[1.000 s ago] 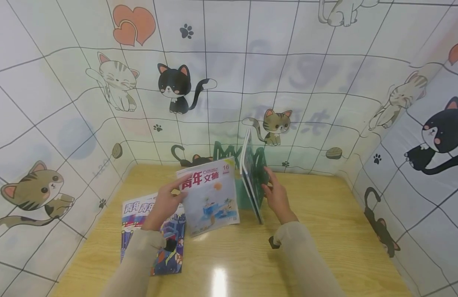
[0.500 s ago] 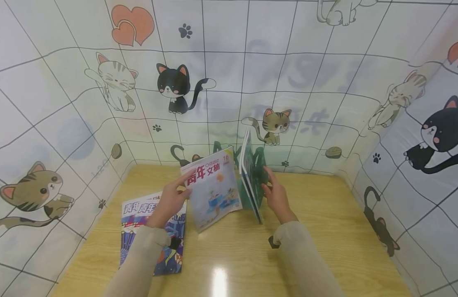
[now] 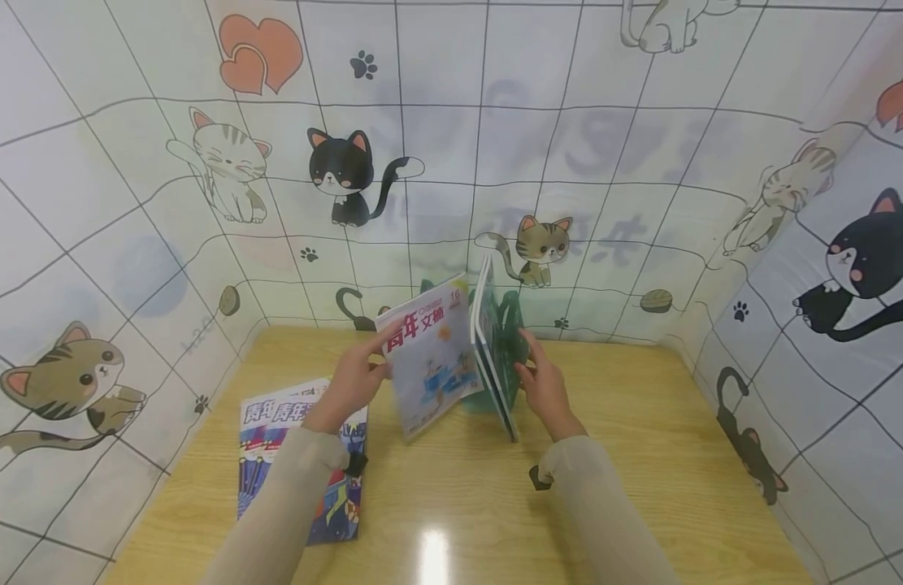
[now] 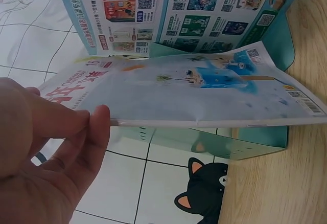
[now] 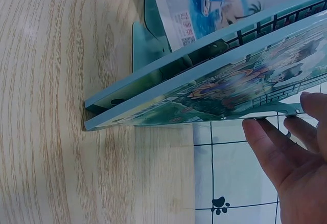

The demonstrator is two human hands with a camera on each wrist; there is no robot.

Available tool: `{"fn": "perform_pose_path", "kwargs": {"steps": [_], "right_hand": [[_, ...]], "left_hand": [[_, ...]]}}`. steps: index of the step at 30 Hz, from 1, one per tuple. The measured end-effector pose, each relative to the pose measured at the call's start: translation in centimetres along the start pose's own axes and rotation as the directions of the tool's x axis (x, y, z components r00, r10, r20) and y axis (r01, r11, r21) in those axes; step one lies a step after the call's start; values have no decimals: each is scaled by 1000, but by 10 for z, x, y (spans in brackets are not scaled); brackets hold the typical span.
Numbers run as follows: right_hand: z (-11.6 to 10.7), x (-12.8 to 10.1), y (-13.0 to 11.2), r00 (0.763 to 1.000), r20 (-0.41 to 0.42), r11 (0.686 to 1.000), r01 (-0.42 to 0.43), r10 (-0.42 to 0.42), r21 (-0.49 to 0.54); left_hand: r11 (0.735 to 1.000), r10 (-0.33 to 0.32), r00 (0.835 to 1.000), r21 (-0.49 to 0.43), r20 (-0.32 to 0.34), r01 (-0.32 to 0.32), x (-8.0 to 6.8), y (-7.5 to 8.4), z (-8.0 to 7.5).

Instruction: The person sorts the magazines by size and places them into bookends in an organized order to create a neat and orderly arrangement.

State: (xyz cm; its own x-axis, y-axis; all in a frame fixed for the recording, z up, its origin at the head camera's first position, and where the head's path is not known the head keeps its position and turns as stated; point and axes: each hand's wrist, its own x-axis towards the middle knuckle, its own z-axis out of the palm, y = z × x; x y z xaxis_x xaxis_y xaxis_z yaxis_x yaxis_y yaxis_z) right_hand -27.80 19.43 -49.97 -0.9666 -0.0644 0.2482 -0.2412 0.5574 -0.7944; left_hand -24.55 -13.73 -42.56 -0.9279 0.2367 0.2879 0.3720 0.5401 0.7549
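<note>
My left hand (image 3: 356,383) pinches a thin magazine (image 3: 438,351) by its left edge, thumb and fingers on either side. The magazine has red title characters, the number 16 and a pale blue beach picture. It tilts upright, its right edge close to two thin books (image 3: 486,349) standing in a green bookend (image 3: 511,325). In the left wrist view the magazine's lower corner overlaps the bookend's teal base (image 4: 265,132). My right hand (image 3: 546,394) holds the bookend's right panel at its edge, seen in the right wrist view beside the books' illustrated cover (image 5: 245,83).
Several purple and blue magazines (image 3: 264,414) lie overlapping on the wooden table (image 3: 641,455) at the left, partly under my left forearm. A cat-print cloth (image 3: 451,146) hangs behind the table and along both sides.
My left hand has carried the magazine right and slightly back, turning it more upright toward the standing books. The right hand stays at the bookend.
</note>
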Motion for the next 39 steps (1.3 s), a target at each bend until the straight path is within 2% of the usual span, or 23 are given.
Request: {"fn": "perform_pose_path", "kwargs": {"steps": [6, 12, 18, 26, 29, 36, 39], "right_hand": [[0, 0, -1, 1000, 7, 1000, -1, 1, 11], [0, 0, 0, 1000, 11, 1000, -3, 3, 22], [0, 0, 0, 1000, 10, 1000, 1, -1, 19], [0, -1, -1, 1000, 2, 1000, 12, -12, 8], [0, -1, -1, 1000, 1, 1000, 9, -9, 12], [-1, -2, -3, 1000, 5, 1000, -8, 7, 30], [0, -2, -3, 1000, 1, 1000, -8, 8, 19]], "left_hand": [[999, 39, 999, 22, -1, -39, 6, -3, 5], [992, 68, 998, 102, -7, -67, 9, -2, 9], [974, 118, 993, 196, -17, -113, 10, 2, 12], [948, 126, 990, 301, -56, -104, 12, 7, 21], [948, 138, 987, 300, -82, -108, 13, 11, 26], [953, 84, 989, 301, -120, -44, 18, 21, 38], [957, 84, 986, 286, -144, -40, 20, 24, 43]]}}
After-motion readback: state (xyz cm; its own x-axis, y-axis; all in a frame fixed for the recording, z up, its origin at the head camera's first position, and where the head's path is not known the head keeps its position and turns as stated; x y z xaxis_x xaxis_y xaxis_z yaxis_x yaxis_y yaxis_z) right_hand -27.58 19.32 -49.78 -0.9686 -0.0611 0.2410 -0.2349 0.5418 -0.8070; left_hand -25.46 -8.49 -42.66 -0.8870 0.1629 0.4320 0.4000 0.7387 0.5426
